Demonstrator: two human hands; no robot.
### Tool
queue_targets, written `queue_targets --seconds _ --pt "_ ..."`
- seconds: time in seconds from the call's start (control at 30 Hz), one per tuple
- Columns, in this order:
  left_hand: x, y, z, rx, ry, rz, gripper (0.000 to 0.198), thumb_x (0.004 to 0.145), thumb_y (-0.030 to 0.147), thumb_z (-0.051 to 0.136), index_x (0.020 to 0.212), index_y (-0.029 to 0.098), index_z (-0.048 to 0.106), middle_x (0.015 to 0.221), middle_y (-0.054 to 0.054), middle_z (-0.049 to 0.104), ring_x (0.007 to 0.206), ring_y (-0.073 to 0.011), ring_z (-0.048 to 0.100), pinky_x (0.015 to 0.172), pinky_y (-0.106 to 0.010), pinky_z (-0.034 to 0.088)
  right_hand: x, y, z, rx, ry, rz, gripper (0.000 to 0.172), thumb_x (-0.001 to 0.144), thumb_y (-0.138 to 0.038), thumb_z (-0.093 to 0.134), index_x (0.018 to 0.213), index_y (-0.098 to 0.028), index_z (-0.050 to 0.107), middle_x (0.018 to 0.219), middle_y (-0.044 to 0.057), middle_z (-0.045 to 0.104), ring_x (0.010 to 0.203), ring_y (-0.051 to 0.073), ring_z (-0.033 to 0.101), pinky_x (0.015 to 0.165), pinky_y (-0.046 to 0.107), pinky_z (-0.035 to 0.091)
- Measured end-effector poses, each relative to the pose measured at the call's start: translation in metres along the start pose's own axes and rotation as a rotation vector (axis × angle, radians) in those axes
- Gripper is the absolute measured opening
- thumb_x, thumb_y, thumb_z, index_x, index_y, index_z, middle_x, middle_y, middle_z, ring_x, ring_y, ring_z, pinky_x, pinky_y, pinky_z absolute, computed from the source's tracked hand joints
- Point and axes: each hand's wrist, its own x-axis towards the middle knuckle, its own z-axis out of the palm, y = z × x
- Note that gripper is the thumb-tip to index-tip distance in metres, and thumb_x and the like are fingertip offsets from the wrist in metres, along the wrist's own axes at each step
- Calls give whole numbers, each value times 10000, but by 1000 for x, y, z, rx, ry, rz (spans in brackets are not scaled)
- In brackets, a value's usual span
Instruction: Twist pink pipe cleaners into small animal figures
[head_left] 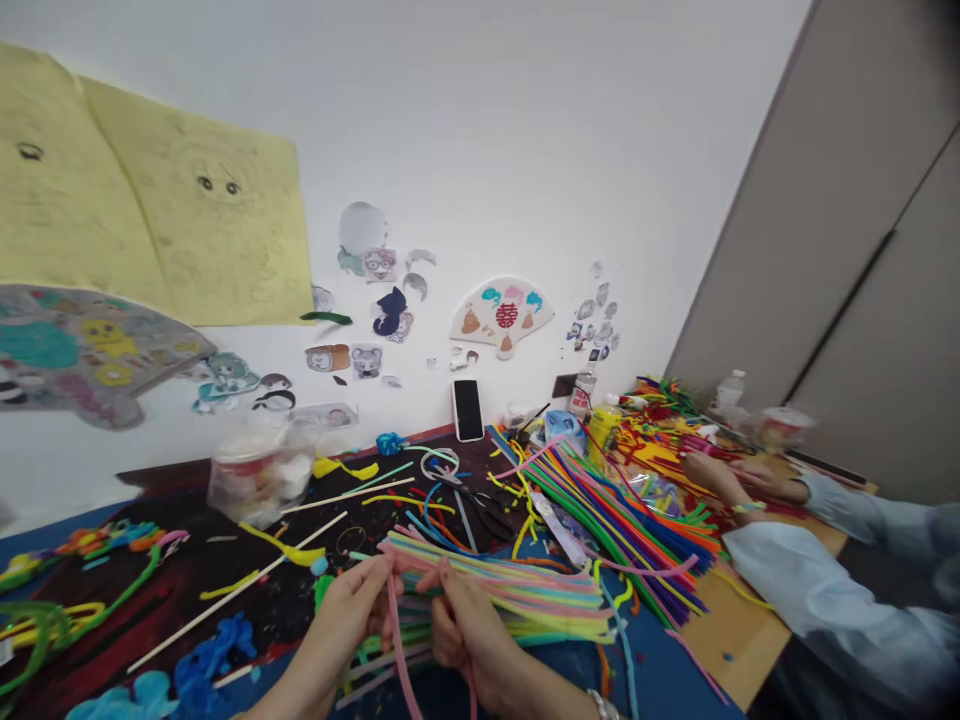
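Blue-and-black craft table [225, 600] here, absolutely covered in stuff. 1 big loose heap of bright pipe cleaners [622, 530] lies just behind and right of the pastel pipe cleaner bundle [510, 590], so 1 bundle is gathered up and that heap isn't. Left hand [345, 610] and right hand [472, 630] are both clenched on the bundle. Well right of it, a co-worker's 2 hands [720, 475] touch more pipe cleaners. Just behind it: 1 pair of scissors [472, 500].

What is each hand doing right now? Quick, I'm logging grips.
Left hand: closed, holding pipe cleaners.
Right hand: closed, holding the same pipe cleaners.
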Motion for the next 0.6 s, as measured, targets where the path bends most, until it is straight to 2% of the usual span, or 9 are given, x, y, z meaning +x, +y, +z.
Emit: queue_targets --seconds 0.13,0.3,0.4,0.6 --pt "-1 0 2 11 -83 -42 381 666 499 663 670 136 546 487 26 540 382 -82 477 395 -187 404 -3 -1 0 -34 8 37 388 724 -565 522 752 -178 503 348 -142 239 288 22 100 306 159 92" --pt "-3 5 4 9 -206 -57 328 642 343 726 846 122 596 581 19 595 463 -92 550 488 -201 466 -4 -2 4 -105 52 -57 335 724 -510 542 758 -194 436 405 -131 314 304 19 150 321 156 121" --pt "-3 5 3 24 -168 -48 369 614 323 745 872 113 586 595 5 618 489 -102 576 500 -205 481 -3 -2 6 -165 50 -99 349 732 -511 550 812 -197 419 394 -129 370 295 21 170 320 154 114" --pt "-4 4 3 90 -135 -33 312 626 374 700 748 121 565 529 -5 622 455 -113 592 467 -202 485 -3 3 8 -271 30 -129 380 756 -550 533 821 -205 387 431 -82 502 293 33 268 315 154 125"
